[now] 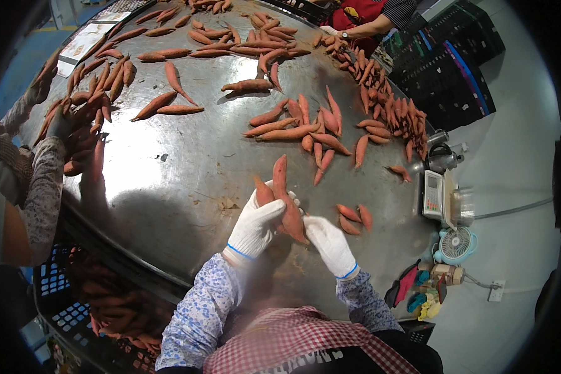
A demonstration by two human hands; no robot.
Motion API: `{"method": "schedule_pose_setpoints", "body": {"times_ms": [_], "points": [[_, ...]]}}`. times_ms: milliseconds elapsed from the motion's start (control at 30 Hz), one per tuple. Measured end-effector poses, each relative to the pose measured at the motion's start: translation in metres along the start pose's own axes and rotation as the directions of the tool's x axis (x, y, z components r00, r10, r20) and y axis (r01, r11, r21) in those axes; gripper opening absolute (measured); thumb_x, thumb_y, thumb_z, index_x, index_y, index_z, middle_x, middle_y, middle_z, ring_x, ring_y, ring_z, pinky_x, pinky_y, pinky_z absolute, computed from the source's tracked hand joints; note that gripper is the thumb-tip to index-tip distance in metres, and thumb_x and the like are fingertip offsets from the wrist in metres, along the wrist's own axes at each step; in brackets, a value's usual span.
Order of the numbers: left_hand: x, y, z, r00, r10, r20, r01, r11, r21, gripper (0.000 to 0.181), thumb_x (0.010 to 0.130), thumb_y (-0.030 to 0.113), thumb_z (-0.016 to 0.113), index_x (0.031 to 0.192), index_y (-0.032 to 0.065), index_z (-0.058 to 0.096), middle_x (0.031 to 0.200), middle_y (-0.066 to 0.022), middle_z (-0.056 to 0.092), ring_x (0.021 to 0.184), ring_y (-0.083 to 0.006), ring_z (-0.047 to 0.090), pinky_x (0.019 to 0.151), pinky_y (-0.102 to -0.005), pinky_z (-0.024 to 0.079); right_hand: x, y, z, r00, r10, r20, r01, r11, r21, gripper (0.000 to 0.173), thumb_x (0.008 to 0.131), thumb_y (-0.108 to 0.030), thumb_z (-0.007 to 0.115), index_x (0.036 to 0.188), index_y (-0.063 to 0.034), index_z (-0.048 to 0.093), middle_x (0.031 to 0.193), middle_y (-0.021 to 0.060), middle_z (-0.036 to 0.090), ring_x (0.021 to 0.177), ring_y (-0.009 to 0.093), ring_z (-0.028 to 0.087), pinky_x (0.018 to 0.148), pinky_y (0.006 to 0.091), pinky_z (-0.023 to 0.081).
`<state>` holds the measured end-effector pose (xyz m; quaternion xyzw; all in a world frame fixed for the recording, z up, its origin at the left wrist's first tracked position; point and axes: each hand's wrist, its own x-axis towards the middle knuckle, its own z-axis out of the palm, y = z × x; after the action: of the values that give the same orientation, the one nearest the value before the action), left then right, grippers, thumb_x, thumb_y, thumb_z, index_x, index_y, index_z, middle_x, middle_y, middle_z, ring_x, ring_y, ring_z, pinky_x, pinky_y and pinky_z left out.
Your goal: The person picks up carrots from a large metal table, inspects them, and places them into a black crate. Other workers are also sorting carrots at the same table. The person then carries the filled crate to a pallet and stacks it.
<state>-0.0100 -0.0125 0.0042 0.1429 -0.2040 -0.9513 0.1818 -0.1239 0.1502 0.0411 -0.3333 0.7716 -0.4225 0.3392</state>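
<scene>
My left hand [257, 224], in a white knit glove, is closed around sweet potatoes: a long one [285, 196] slants across the palm and a shorter one [263, 192] lies against its left side. My right hand [329, 243], gloved alike, is beside the lower end of the long one; its fingertips are bunched, and whether they pinch something cannot be told. Several small sweet potatoes [349, 212] lie on the metal table [191, 163] to the right. Beyond my hands a loose group of sweet potatoes [287, 133] is spread out.
At the left, a co-worker's gloved hand [60, 122] touches piled sweet potatoes; another co-worker's arm [367, 29] reaches in at the top. A digital scale [433, 194], a kettle [443, 156] and a small fan [457, 244] stand right. A black crate [56, 299] holds sweet potatoes lower left.
</scene>
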Motion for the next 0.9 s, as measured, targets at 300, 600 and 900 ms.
{"method": "schedule_pose_setpoints", "body": {"times_ms": [300,600,900], "points": [[-0.009,0.000,0.018,0.979,-0.135,0.154,0.138,0.990,-0.009,0.068,0.083,0.026,0.074,0.137,-0.0013,0.043,0.121,-0.0112,0.059,0.109,-0.0215,0.060,0.096,-0.0350,0.048,0.046,-0.053,-0.008,0.994,-0.021,-0.105,0.045,0.971,0.236,0.055,0.092,-0.010,0.065,0.141,0.0000,0.044,0.120,0.0080,0.059,0.103,0.013,0.059,0.091,0.0265,0.049],[-0.003,-0.004,0.008,0.967,-0.141,0.214,0.133,0.990,0.055,0.066,0.083,0.025,0.075,0.136,-0.0010,0.044,0.120,-0.0106,0.061,0.108,-0.0208,0.061,0.096,-0.0341,0.048,0.057,-0.049,0.000,0.947,-0.245,-0.207,0.234,0.969,-0.077,0.029,0.092,-0.015,0.063,0.116,0.0007,0.058,0.103,0.0089,0.065,0.091,0.013,0.063,0.081,0.0273,0.052],[-0.005,-0.011,0.005,0.975,-0.162,0.150,0.152,0.985,0.077,0.068,0.082,0.032,0.075,0.133,-0.0006,0.046,0.112,-0.0103,0.062,0.103,-0.0196,0.062,0.092,-0.0321,0.048,0.072,-0.037,-0.009,0.948,-0.203,-0.245,0.208,0.978,-0.003,0.021,0.100,-0.016,0.052,0.099,0.0012,0.064,0.088,0.0099,0.068,0.077,0.014,0.065,0.065,0.0290,0.051]]}}
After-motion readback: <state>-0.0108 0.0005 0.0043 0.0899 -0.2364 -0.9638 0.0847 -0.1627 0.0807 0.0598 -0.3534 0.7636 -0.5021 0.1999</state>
